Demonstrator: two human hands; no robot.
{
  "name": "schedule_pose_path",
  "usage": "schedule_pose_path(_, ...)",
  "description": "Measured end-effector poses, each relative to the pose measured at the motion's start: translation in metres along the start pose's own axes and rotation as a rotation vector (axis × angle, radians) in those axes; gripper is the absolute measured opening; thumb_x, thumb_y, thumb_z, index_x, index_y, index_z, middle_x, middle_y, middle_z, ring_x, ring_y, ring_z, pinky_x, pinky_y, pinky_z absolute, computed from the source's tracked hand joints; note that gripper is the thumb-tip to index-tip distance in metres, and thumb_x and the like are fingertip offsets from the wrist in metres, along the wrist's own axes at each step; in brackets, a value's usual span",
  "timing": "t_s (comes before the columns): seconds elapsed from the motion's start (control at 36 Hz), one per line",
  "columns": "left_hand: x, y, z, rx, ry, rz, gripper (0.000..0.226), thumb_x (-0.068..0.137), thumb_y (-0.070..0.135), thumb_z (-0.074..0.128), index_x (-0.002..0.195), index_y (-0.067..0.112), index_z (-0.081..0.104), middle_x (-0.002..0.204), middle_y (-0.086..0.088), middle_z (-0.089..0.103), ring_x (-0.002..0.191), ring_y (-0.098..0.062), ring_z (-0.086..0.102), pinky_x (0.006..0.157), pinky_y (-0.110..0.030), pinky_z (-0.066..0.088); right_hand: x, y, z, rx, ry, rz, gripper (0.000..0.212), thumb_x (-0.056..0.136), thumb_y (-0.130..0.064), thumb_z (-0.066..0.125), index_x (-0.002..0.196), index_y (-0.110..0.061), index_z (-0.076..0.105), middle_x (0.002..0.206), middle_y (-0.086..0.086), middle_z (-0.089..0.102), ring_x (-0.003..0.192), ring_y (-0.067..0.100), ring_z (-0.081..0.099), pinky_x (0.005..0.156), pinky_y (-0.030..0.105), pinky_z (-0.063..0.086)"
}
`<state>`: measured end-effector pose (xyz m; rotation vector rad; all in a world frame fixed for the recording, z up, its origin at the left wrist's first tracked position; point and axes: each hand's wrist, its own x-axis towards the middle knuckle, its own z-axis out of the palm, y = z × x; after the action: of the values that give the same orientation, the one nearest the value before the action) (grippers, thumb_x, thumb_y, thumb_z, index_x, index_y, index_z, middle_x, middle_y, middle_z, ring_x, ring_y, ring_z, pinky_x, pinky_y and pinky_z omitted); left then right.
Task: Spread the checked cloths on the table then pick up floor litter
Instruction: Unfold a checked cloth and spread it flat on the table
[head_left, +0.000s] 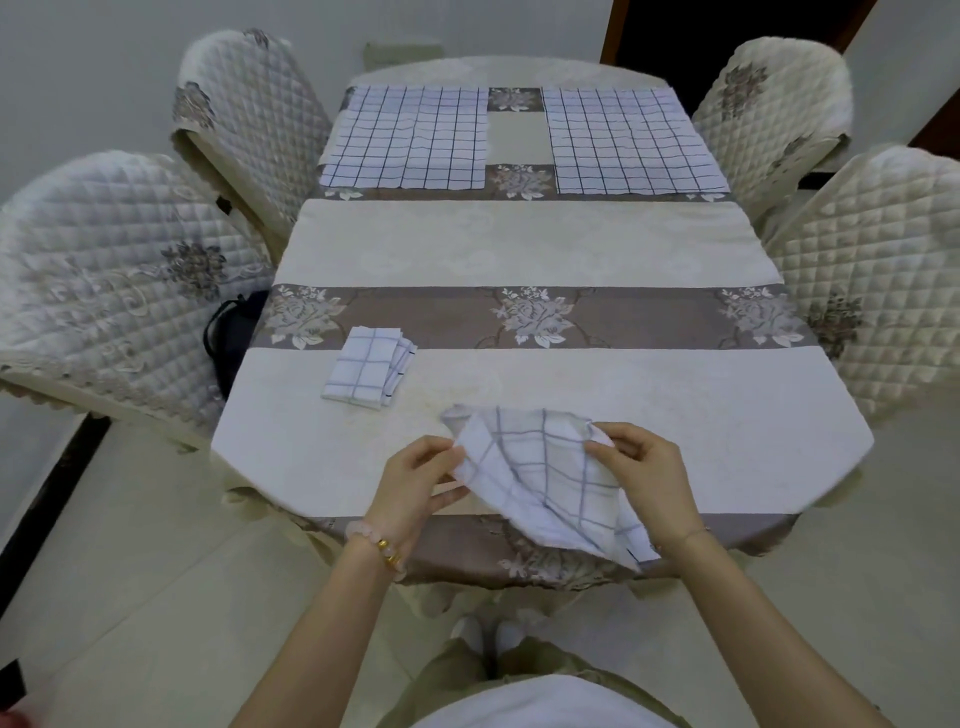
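Note:
A partly unfolded white checked cloth (545, 478) hangs over the near edge of the table (519, 244). My left hand (415, 483) pinches its left edge and my right hand (639, 473) pinches its upper right corner. A folded checked cloth (366, 371) lies on the table to the near left. Two more checked cloths lie spread flat at the far end, one at far left (408, 137) and one at far right (631, 140).
Four quilted chairs flank the table: near left (114, 291), far left (244, 109), far right (774, 109), near right (878, 270). A dark bag (231, 332) sits on the near left chair. Pale tiled floor (156, 597) surrounds me.

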<state>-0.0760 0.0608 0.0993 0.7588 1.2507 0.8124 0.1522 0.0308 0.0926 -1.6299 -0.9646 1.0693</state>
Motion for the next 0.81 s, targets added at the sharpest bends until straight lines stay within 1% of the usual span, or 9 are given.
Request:
schedule_pose_path(0.11,0.005,0.007,-0.024,-0.046,0.075,-0.018,0.017,0.092,0.01,0.053,0.075,0.012,0.053,0.075,-0.005,0.057,0.075,-0.016,0.058,0.068,-0.025,0.054,0.014,-0.001,-0.023,-0.031,0.114,-0.006,0.005,0.086,-0.011,0.064,0.086,-0.014,0.069,0.089,0.004,0.069,0.078,0.01,0.061,0.071,0.016,0.051)
schedule_pose_path(0.17,0.009,0.013,-0.035,-0.085,0.103,-0.004,0.02,0.092,0.009,0.051,0.073,0.013,0.051,0.074,-0.004,0.055,0.072,-0.015,0.056,0.068,-0.027,0.049,0.022,-0.002,-0.036,-0.033,0.172,-0.002,0.007,0.087,-0.015,0.063,0.09,-0.012,0.069,0.091,0.005,0.068,0.083,0.013,0.059,0.079,0.023,0.049)
schedule_pose_path(0.22,0.013,0.021,-0.042,-0.107,0.113,0.025,0.019,0.093,0.01,0.052,0.074,0.013,0.054,0.072,-0.001,0.06,0.069,-0.013,0.059,0.067,-0.027,0.049,0.029,-0.005,-0.046,-0.016,0.199,0.007,0.012,0.089,-0.018,0.061,0.092,-0.01,0.069,0.091,0.005,0.068,0.088,0.015,0.058,0.084,0.03,0.046)
schedule_pose_path(0.28,0.018,0.029,-0.046,-0.071,0.11,0.053,0.015,0.093,0.014,0.053,0.08,0.011,0.06,0.071,0.002,0.067,0.068,-0.011,0.064,0.065,-0.026,0.052,0.034,-0.009,-0.053,-0.015,0.204,0.004,0.014,0.09,-0.019,0.059,0.094,-0.009,0.069,0.093,0.005,0.068,0.089,0.014,0.058,0.081,0.025,0.046)
schedule_pose_path(0.44,0.051,0.047,-0.049,0.277,0.243,0.229,0.014,0.092,0.016,0.055,0.093,0.006,0.065,0.088,-0.01,0.065,0.081,-0.019,0.06,0.076,-0.031,0.049,0.061,-0.012,-0.055,-0.095,0.184,0.041,0.017,0.091,-0.017,0.059,0.093,-0.004,0.069,0.094,0.009,0.067,0.087,0.019,0.059,0.072,0.022,0.045)
schedule_pose_path(0.53,0.07,0.048,-0.048,0.459,0.296,0.284,0.01,0.091,0.013,0.056,0.088,0.006,0.063,0.087,-0.008,0.062,0.077,-0.015,0.056,0.068,-0.021,0.044,0.071,-0.007,-0.05,-0.147,0.183,0.068,0.022,0.091,-0.018,0.059,0.094,0.001,0.069,0.091,0.008,0.066,0.084,0.018,0.057,0.067,0.018,0.043)
schedule_pose_path(0.61,0.088,0.04,-0.047,0.524,0.332,0.222,0.009,0.091,0.013,0.055,0.089,0.007,0.062,0.09,-0.01,0.06,0.085,-0.022,0.054,0.066,-0.023,0.041,0.076,0.001,-0.046,-0.178,0.17,0.131,0.028,0.093,-0.024,0.055,0.093,0.002,0.067,0.091,0.007,0.063,0.088,0.018,0.054,0.075,0.024,0.043)
schedule_pose_path(0.69,0.102,0.03,-0.05,0.525,0.418,0.144,0.014,0.091,0.013,0.051,0.087,0.005,0.063,0.089,-0.017,0.062,0.084,-0.025,0.053,0.073,-0.027,0.038,0.066,0.004,-0.048,-0.149,0.099,0.239,0.031,0.093,-0.032,0.054,0.11,-0.009,0.064,0.109,0.0,0.059,0.103,0.018,0.052,0.09,0.029,0.038)
schedule_pose_path(0.81,0.11,0.022,-0.06,0.57,0.529,0.108,0.025,0.091,0.016,0.049,0.098,-0.001,0.065,0.103,-0.024,0.065,0.092,-0.034,0.058,0.076,-0.033,0.042,0.043,0.016,-0.056,-0.138,-0.016,0.361,0.027,0.09,-0.03,0.059,0.113,-0.016,0.059,0.112,-0.002,0.057,0.103,0.02,0.05,0.084,0.032,0.04)
